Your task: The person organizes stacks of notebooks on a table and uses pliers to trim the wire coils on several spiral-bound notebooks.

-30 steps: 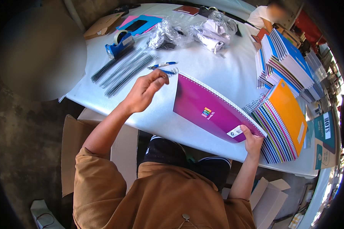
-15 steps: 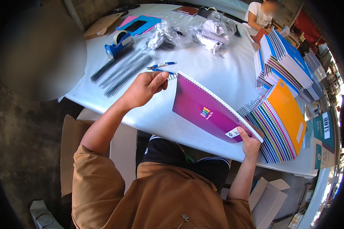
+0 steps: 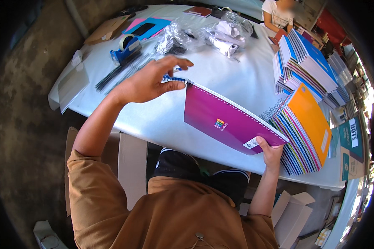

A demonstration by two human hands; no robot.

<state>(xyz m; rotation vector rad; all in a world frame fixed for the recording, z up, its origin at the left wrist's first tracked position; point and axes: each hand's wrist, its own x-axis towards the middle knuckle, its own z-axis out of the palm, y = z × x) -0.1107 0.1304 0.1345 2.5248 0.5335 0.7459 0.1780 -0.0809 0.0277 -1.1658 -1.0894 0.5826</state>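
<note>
My right hand [image 3: 272,153] grips a purple notebook [image 3: 224,118] by its lower right corner, thumb on the cover. The notebook is held tilted above the table, with a row of punched holes along its upper edge. At that edge's left end, a dark spiral coil [image 3: 175,78] sticks out beyond the corner. My left hand [image 3: 158,79] is beside this coil, thumb and fingers apart around it. A pen partly shows behind the fingers. Loose dark coils [image 3: 119,74] lie on the table beyond my left wrist.
A stack of spiral notebooks with an orange top cover [image 3: 309,120] stands at right, blue-covered notebooks [image 3: 316,58] behind it. Farther back are a blue tape dispenser [image 3: 126,49] and crumpled clear plastic [image 3: 226,37]. Another person [image 3: 276,16] sits at the far right. Open cardboard boxes [image 3: 133,170] are below the table.
My left hand has gone from a closed pinch at the coil to spread fingers, moving slightly left and up. The notebook has shifted slightly left. A blurred patch at left is gone.
</note>
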